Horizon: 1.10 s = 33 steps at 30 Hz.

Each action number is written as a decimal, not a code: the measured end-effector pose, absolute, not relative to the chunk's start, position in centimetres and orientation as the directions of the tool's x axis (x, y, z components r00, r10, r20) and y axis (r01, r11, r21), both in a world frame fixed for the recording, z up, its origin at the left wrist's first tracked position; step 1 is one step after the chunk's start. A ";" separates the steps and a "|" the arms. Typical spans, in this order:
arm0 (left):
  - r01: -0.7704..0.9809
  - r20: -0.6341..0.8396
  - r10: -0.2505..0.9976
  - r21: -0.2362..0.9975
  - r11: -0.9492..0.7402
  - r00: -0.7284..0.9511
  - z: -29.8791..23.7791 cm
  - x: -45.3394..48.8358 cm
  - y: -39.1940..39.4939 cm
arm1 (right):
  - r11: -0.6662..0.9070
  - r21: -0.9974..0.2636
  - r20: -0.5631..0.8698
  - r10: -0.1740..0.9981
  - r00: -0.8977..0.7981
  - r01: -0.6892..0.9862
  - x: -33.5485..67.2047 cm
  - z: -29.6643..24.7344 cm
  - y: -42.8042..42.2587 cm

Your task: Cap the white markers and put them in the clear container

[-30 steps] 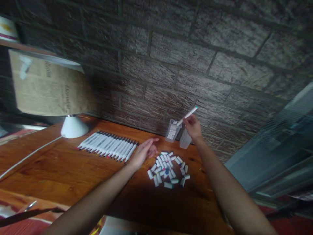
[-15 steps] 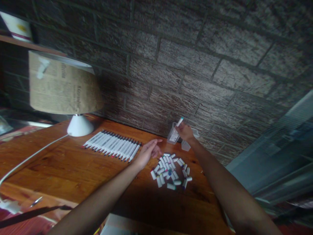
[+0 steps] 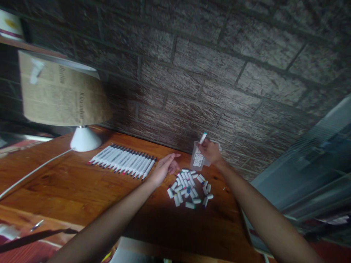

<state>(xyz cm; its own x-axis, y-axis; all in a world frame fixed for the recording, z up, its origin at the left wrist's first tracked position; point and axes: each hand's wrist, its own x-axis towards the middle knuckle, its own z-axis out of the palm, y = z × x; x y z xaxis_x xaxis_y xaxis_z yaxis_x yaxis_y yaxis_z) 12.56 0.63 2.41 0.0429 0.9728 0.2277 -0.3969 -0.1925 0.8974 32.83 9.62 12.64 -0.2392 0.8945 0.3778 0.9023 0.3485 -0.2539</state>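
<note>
My right hand pinches a white marker with a teal end pointing up. Its lower part is hidden by my fingers, at the mouth of a clear plastic box with a printed label. I cannot tell how far the marker reaches inside. My left hand hovers over the table, index finger stretched and the other fingers loosely bent, nothing seen in it. Close by on its right lies a loose pile of white marker caps. To its left, a row of uncapped markers lies side by side.
A lamp with a printed fabric shade stands on the wooden table at the left, its white cord running toward the near edge. A dark brick wall rises behind. A second clear container is partly behind my right hand.
My right hand and the marker have come down onto the labelled box, which now sits nearer and slightly to the right. My left hand stays much as it was. The view has shifted slightly.
</note>
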 end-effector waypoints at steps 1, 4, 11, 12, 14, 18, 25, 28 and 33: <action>-0.392 0.225 0.973 0.900 -0.190 0.043 2.4 12.6 0.6 | 0.347 -0.270 0.377 0.897 -0.233 0.898 33.1 12.5 9.2; -0.377 0.210 0.977 0.908 -0.182 0.034 2.4 12.5 0.6 | 0.340 -0.334 0.366 0.906 -0.212 0.879 33.9 12.1 8.3; -0.367 0.219 0.975 0.911 -0.188 0.046 2.3 12.4 0.8 | 0.352 -0.456 0.391 0.904 -0.172 0.817 34.6 11.1 7.9; -0.367 0.219 0.975 0.911 -0.188 0.045 2.3 12.4 0.8 | 0.355 -0.462 0.399 0.902 -0.168 0.813 34.4 11.0 8.0; -0.367 0.216 0.976 0.911 -0.187 0.040 2.3 12.4 0.8 | 0.357 -0.465 0.406 0.899 -0.164 0.810 34.0 11.1 8.1; -0.368 0.212 0.977 0.910 -0.189 0.022 2.5 12.4 0.7 | 0.351 -0.458 0.389 0.905 -0.171 0.817 33.3 11.4 8.2; -0.369 0.190 0.981 0.914 -0.167 0.026 2.8 12.7 0.5 | 0.393 -0.457 0.335 0.907 -0.255 0.798 33.8 11.2 8.2; -0.362 0.197 0.980 0.915 -0.177 0.019 2.7 12.6 0.6 | 0.413 -0.465 0.313 0.904 -0.291 0.783 34.0 11.1 8.5; -0.364 0.211 0.977 0.912 -0.190 0.020 2.5 12.4 0.8 | 0.404 -0.474 0.277 0.912 -0.302 0.782 33.9 11.1 9.0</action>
<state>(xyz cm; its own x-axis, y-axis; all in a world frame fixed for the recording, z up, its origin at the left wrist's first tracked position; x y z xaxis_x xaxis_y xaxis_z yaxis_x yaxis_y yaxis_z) 12.40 0.77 2.51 0.0197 0.9772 0.2113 -0.3636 -0.1899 0.9120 33.94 9.01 11.12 -0.3024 0.9120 0.2772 0.7823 0.4036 -0.4745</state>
